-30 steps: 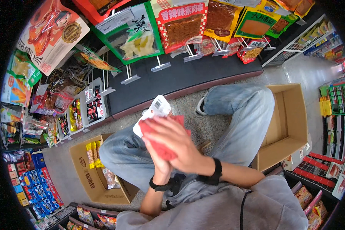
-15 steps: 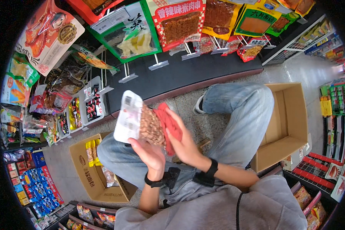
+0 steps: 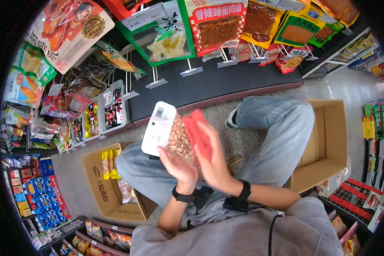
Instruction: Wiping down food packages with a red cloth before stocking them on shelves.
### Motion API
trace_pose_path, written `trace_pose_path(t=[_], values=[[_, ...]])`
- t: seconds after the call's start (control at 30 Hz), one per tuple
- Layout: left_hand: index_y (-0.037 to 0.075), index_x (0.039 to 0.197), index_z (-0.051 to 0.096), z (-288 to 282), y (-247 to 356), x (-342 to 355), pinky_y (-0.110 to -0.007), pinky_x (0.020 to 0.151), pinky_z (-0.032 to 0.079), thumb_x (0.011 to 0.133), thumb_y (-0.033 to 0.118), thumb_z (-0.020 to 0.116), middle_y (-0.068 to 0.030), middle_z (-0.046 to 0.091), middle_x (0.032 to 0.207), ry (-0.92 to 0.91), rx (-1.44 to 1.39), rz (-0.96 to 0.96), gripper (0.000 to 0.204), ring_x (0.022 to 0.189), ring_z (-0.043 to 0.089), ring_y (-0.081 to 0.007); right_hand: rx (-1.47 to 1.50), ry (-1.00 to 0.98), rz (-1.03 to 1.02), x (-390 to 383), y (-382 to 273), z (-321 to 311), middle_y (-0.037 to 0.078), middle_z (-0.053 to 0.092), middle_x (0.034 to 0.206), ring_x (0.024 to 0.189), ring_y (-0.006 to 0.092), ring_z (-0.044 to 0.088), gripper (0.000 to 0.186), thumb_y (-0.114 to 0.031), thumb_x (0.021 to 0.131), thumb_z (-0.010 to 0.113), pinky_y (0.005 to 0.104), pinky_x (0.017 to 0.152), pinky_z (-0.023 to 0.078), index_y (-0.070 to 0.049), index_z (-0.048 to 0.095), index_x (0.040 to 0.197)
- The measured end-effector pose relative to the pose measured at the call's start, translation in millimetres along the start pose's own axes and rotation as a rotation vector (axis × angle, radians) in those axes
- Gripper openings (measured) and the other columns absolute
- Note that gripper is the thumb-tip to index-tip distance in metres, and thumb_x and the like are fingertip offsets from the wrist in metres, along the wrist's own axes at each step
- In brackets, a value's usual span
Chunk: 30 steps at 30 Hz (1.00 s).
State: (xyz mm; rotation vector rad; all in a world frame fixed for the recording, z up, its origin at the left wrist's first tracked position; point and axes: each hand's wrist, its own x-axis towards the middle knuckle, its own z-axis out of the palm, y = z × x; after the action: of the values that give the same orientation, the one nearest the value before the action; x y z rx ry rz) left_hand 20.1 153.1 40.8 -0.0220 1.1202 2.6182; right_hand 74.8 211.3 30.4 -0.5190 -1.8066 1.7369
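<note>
My left hand (image 3: 182,170) grips a clear packet of brown nut-like pieces (image 3: 179,138) from below, its thumb along the lower edge. The packet is tilted, and its white label panel (image 3: 159,128) with a barcode faces up. My right hand (image 3: 214,160), slightly smeared by motion, presses a folded red cloth (image 3: 198,133) against the packet's right side. Both hands are raised above my lap, between my bent knees. The palm side of the right hand and part of the cloth are hidden.
An open cardboard box (image 3: 99,185) with yellow packets (image 3: 110,164) stands left of my knee; another cardboard box (image 3: 333,143) is at my right. Ahead runs a dark shelf base (image 3: 226,81) beneath hanging snack bags (image 3: 219,30). More racks stand behind me and at both sides.
The view has shifted, so everything sits further right in the picture. My right hand and the red cloth have moved slightly against the packet, which my left hand still holds.
</note>
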Motion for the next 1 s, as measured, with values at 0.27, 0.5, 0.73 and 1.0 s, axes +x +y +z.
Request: trace_pose_path(t=[0.27, 0.5, 0.73, 1.0], values=[[0.000, 0.141, 0.035, 4, -4, -1, -0.041, 0.112, 0.029, 0.101, 0.047, 0.032, -0.0142, 0.045, 0.142, -0.028, -0.020, -0.091, 0.061, 0.132, 0.042, -0.0269, 0.135, -0.026, -0.039, 25, 20, -10, 0.018, 0.031, 0.150, 0.142, 0.0311, 0.027, 0.056, 0.002, 0.086, 0.052, 0.0398, 0.116, 0.021, -0.003, 0.039, 0.141], [0.001, 0.141, 0.036, -14, -8, 17, -0.042, 0.111, 0.030, 0.100, 0.054, 0.028, -0.0150, 0.044, 0.142, -0.057, -0.074, -0.327, 0.067, 0.129, 0.045, -0.0298, -0.242, -0.196, -0.170, -6, -4, -1, 0.019, 0.019, 0.155, 0.147, 0.0331, 0.007, 0.062, -0.014, 0.091, 0.055, 0.0437, 0.118, 0.009, -0.002, 0.031, 0.146], [0.002, 0.143, 0.033, -4, -4, 13, -0.043, 0.111, 0.030, 0.100, 0.050, 0.034, -0.0124, 0.044, 0.143, -0.083, -0.023, -0.172, 0.064, 0.132, 0.041, -0.0281, 0.425, -0.039, 0.074, 54, 40, -24, 0.015, 0.036, 0.148, 0.137, 0.0226, 0.034, 0.053, -0.005, 0.096, 0.048, 0.0347, 0.114, 0.025, -0.004, 0.030, 0.146], [0.001, 0.139, 0.038, -35, 8, 32, -0.041, 0.108, 0.036, 0.098, 0.050, 0.040, -0.0133, 0.048, 0.139, -0.056, -0.062, -0.418, 0.064, 0.127, 0.047, -0.0270, 0.500, -0.471, 0.562, 58, 34, -81, 0.007, 0.052, 0.132, 0.119, 0.0150, 0.050, 0.059, -0.018, 0.089, 0.067, 0.0298, 0.104, 0.038, -0.003, 0.040, 0.139]])
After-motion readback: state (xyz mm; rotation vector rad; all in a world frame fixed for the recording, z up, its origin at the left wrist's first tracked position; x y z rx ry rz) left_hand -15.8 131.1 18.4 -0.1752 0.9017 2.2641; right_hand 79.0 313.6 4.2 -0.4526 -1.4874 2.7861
